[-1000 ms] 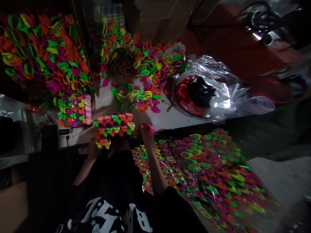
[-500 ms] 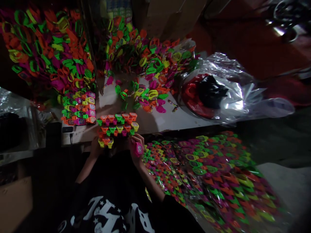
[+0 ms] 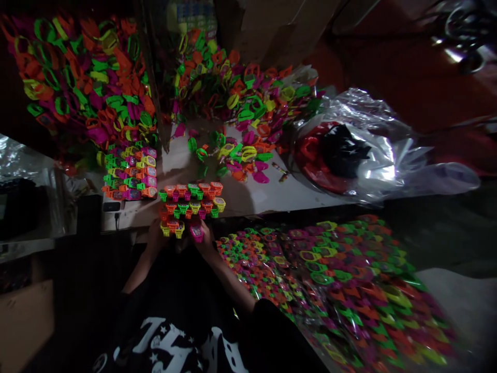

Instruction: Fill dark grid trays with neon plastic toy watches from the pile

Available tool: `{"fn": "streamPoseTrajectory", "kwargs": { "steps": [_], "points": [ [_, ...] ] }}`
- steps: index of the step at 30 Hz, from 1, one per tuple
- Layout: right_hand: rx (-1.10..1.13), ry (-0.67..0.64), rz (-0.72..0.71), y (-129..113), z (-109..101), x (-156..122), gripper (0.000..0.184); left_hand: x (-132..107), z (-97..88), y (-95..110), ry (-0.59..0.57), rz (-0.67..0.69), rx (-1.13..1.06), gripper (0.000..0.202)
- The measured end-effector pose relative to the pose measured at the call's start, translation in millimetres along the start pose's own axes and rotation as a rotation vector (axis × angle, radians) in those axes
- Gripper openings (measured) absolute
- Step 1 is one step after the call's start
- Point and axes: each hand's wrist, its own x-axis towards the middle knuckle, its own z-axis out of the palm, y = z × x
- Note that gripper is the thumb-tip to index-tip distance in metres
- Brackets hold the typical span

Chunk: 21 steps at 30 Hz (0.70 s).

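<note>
Rows of bright toy watches (image 3: 194, 207) in orange, green, yellow and magenta are grouped at the table's front edge. My right hand (image 3: 205, 239) is closed on a magenta toy watch (image 3: 196, 231), beside the lowest, shorter row. My left hand (image 3: 156, 235) is under the left end of that row, next to a yellow watch (image 3: 167, 228). Its fingers are mostly hidden by the watches and the dark, so its grip is unclear.
A neat block of toy watches (image 3: 131, 173) stands left on the white table (image 3: 267, 199). Loose watches (image 3: 236, 153) lie behind, with a heap (image 3: 248, 93) farther back. Clear plastic wrap (image 3: 373, 150) lies right. Bagged watches (image 3: 349, 269) are spread below the table's right side.
My right hand has moved left with the magenta watch, from right of the rows to beside the lowest row. My left hand stays nearly in place; the view has shifted slightly.
</note>
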Motion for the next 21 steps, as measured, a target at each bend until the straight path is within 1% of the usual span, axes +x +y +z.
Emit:
{"fn": "streamPoseTrajectory", "kwargs": {
  "steps": [2, 6, 8, 12, 15, 17, 19, 21],
  "points": [
    [-0.009, 0.019, -0.007, 0.2, -0.6, 3.7, 0.020, 0.1, 1.4, -0.8, -0.001, 0.001, 0.002, 0.014],
    [-0.170, -0.069, 0.067, -10.3, -4.7, 6.8, 0.015, -0.9, 2.1, -1.1, 0.007, 0.007, 0.004, 0.011],
    [-0.245, -0.084, 0.110, -18.7, -5.1, 8.0, 0.016, -1.2, 1.8, -0.9, 0.013, 0.008, 0.005, 0.012],
    [-0.403, -0.107, 0.184, -34.1, 1.4, 12.5, 0.021, -1.1, 1.3, -0.3, 0.015, 0.011, 0.005, 0.013],
    [-0.543, -0.117, 0.227, -39.3, 9.4, 16.6, 0.023, -1.0, 0.6, 0.1, 0.010, 0.014, 0.002, 0.012],
    [-0.574, -0.109, 0.273, -39.0, 13.3, 18.7, 0.022, -0.9, 0.0, 0.3, 0.005, 0.015, -0.001, 0.011],
    [-0.550, -0.088, 0.303, -36.6, 14.5, 19.5, 0.022, -0.7, -0.3, 0.5, 0.000, 0.013, -0.004, 0.011],
    [-0.496, -0.076, 0.286, -33.6, 13.5, 19.4, 0.024, -0.3, 0.0, 0.7, -0.002, 0.009, -0.006, 0.010]
  ]
}}
